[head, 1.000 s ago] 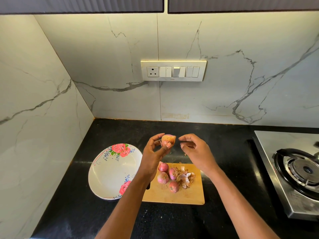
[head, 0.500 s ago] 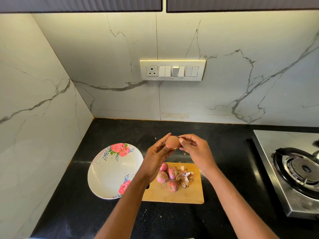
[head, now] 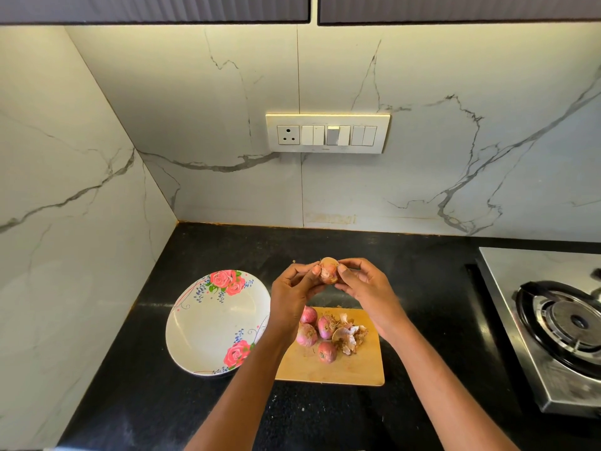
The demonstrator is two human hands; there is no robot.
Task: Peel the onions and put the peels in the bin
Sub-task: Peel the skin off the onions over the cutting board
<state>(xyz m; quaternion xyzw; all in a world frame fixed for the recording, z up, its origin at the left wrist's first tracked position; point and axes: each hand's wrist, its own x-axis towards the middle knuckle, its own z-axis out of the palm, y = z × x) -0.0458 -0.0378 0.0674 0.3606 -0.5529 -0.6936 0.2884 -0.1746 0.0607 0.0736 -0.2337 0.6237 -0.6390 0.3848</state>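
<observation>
Both hands, left hand [head: 292,289] and right hand [head: 366,288], pinched one onion [head: 328,271] with curled fingers [head: 343,273], above the cutting board [head: 328,369] at the surface's [head: 201,255] middle.

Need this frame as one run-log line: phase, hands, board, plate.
phase: peeling | left hand + right hand: gripping onion | cutting board: four onions, peels | plate: empty | bin: unseen
</observation>
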